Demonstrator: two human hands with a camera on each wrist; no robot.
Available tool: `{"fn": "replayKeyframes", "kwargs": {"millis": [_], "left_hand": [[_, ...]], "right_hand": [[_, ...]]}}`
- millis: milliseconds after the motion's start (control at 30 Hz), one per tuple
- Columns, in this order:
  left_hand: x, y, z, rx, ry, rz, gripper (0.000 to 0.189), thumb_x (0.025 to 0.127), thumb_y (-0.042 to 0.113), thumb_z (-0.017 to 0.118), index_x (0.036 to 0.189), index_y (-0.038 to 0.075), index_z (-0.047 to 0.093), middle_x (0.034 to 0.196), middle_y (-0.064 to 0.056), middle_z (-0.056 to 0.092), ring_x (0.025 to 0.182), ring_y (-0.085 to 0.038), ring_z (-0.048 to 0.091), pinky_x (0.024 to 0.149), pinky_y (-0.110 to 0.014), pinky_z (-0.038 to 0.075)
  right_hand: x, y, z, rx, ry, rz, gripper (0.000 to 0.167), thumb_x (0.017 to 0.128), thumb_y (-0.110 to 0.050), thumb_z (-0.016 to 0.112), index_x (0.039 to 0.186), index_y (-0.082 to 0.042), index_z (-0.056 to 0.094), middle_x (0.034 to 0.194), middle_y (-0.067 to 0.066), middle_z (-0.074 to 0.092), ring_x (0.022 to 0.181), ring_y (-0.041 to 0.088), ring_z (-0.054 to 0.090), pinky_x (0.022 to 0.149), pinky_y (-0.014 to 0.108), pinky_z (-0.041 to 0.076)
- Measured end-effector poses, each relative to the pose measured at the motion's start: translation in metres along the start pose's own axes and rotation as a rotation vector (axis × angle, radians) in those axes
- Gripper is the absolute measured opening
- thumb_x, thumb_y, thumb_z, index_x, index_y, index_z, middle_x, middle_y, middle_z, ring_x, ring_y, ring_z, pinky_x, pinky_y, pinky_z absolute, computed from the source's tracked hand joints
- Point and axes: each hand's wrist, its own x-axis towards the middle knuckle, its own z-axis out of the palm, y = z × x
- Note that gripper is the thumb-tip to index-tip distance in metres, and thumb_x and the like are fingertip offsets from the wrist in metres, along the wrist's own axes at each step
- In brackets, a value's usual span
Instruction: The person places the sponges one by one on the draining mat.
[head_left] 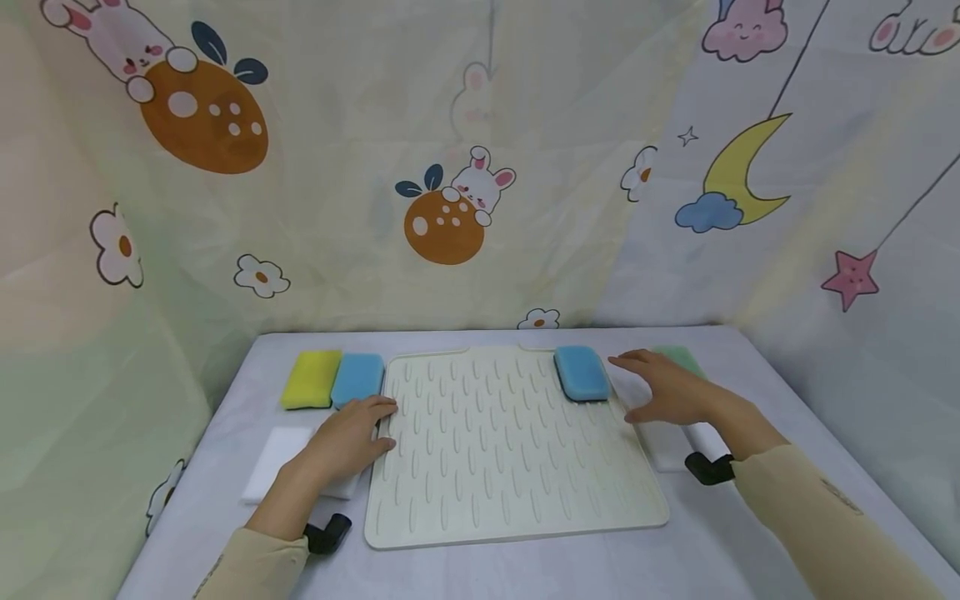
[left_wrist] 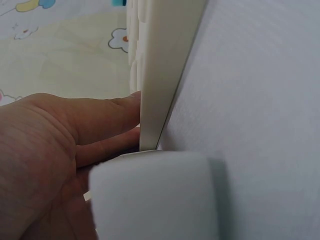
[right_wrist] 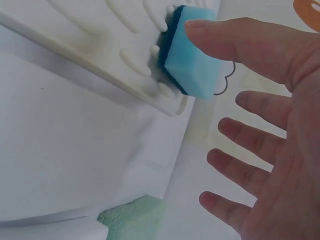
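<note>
A cream-coloured mat covered with raised oval ridges lies across the middle of the table. My left hand rests at its left edge; in the left wrist view the thumb touches the mat's side. On the mat's far right corner sits a light blue sponge with a dark scouring layer underneath. My right hand hovers just right of that sponge with fingers spread, holding nothing. The right wrist view has the thumb overlapping the blue sponge.
Left of the mat lie a yellow sponge, a second blue sponge and a white block. On the right are a pale green sponge, partly behind my hand, and white blocks. A printed curtain encloses the table.
</note>
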Motion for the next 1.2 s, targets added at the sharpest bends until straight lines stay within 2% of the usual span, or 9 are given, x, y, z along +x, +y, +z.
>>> {"fn": "replayKeyframes", "kwargs": {"millis": [233, 533, 867, 1200], "left_hand": [[0.000, 0.001, 0.000, 0.003, -0.001, -0.001, 0.060, 0.095, 0.026, 0.075, 0.149, 0.008, 0.056, 0.158, -0.011, 0.050, 0.148, -0.044, 0.041, 0.116, -0.063, 0.039], [0.001, -0.001, 0.002, -0.001, 0.006, 0.004, 0.060, 0.095, 0.026, 0.076, 0.148, 0.008, 0.056, 0.157, -0.011, 0.051, 0.147, -0.043, 0.043, 0.116, -0.062, 0.041], [0.001, 0.001, -0.003, 0.009, 0.001, -0.005, 0.060, 0.095, 0.026, 0.076, 0.149, 0.008, 0.056, 0.157, -0.011, 0.050, 0.147, -0.043, 0.043, 0.115, -0.063, 0.041], [0.001, -0.001, 0.001, 0.001, 0.006, -0.006, 0.060, 0.094, 0.025, 0.077, 0.148, 0.008, 0.057, 0.157, -0.011, 0.051, 0.146, -0.042, 0.044, 0.115, -0.062, 0.042]], "right_hand": [[-0.012, 0.008, 0.002, 0.007, 0.014, -0.040, 0.090, 0.082, -0.029, 0.088, 0.156, -0.004, 0.044, 0.156, 0.029, 0.041, 0.143, 0.056, 0.037, 0.106, 0.073, 0.042], [-0.026, 0.016, 0.005, 0.044, -0.011, 0.000, 0.091, 0.081, -0.032, 0.089, 0.155, -0.005, 0.045, 0.157, 0.030, 0.039, 0.143, 0.055, 0.035, 0.105, 0.073, 0.043], [-0.035, 0.025, 0.012, 0.080, -0.056, 0.055, 0.095, 0.077, -0.036, 0.092, 0.154, -0.006, 0.047, 0.157, 0.030, 0.039, 0.142, 0.054, 0.036, 0.104, 0.072, 0.044], [-0.047, 0.029, 0.016, 0.095, -0.077, 0.020, 0.095, 0.073, -0.036, 0.093, 0.152, -0.005, 0.049, 0.154, 0.030, 0.042, 0.139, 0.055, 0.040, 0.102, 0.071, 0.046]]}}
